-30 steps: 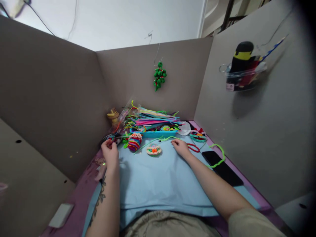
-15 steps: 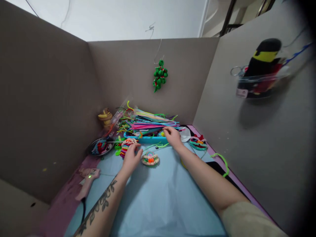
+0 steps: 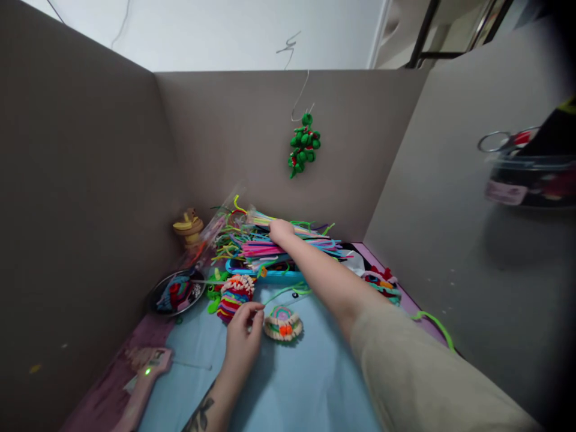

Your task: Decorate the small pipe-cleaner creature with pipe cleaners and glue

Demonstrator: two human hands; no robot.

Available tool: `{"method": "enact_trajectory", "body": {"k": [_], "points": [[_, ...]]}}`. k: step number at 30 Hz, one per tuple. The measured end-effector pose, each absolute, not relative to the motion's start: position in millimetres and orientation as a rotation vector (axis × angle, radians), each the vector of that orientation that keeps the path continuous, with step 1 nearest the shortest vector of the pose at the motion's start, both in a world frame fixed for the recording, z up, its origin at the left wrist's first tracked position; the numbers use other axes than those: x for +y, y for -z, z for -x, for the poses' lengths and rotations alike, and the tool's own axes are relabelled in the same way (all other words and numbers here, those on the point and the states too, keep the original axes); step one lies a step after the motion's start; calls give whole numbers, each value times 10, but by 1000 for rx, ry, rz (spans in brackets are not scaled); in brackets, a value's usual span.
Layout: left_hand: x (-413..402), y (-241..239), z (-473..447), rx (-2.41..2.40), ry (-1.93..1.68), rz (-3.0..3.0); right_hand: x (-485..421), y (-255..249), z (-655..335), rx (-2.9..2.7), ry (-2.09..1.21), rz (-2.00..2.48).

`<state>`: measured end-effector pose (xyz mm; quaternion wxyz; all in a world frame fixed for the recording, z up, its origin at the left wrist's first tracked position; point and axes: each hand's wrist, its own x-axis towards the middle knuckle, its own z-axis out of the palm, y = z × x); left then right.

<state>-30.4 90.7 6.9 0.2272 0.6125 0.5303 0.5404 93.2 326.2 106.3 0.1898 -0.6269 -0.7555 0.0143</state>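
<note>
My right hand reaches far forward onto a pile of coloured pipe cleaners lying over a blue tray; its fingers curl down among the stems, and what they grip is hidden. Nearer to me, my left hand rests on the light blue cloth, fingertips pinched beside a small round woven piece with an orange centre. A striped multicolour pipe-cleaner figure lies just beyond the left hand.
A glue gun with a green light lies at the left. A dark dish of scraps and a yellow figure stand by the left wall. A green ornament hangs on the back wall. A clear holder hangs at right.
My right hand has moved from the cloth up and forward onto the pipe-cleaner pile. My left hand has come from the dark dish to beside the round woven piece. The view has leaned forward.
</note>
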Motion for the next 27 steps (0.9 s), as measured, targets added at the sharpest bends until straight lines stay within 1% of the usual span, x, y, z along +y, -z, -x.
{"method": "enact_trajectory", "body": {"k": [4, 6, 9, 12, 15, 16, 17, 19, 21, 24, 27], "points": [[916, -70, 357, 1435, -1485, -1831, 3189, -1291, -989, -2116, 17, 1666], [914, -62, 375, 1424, -1480, -1882, 2980, -1542, -1111, -1950, 69, 1375], [874, -77, 374, 1383, -1494, -1956, 2372, -1943, -1347, -1711, 77, 923], [749, -203, 320, 1295, -1619, -2143, 1551, -2068, -1559, -1691, -45, 669], [548, -444, 197, 1310, -1969, -2359, 835, -1746, -1666, -1788, -349, 575], [479, -525, 144, 1331, -2030, -2430, 662, -1562, -1675, -1714, -487, 602], [417, -594, 91, 1353, -2000, -2523, 527, -1360, -1674, -1623, -659, 634], [328, -666, 0, 1345, -1699, -2765, 365, -955, -1662, -1379, -1031, 628], [292, -640, -45, 1312, -1282, -2942, 326, -624, -1660, -1160, -1282, 651], [295, -490, 11, 1496, -906, -2925, 413, -345, -1708, -1008, -1366, 768], [284, -359, 173, 1691, -763, -2767, 552, -261, -1789, -1028, -1278, 904]]}}
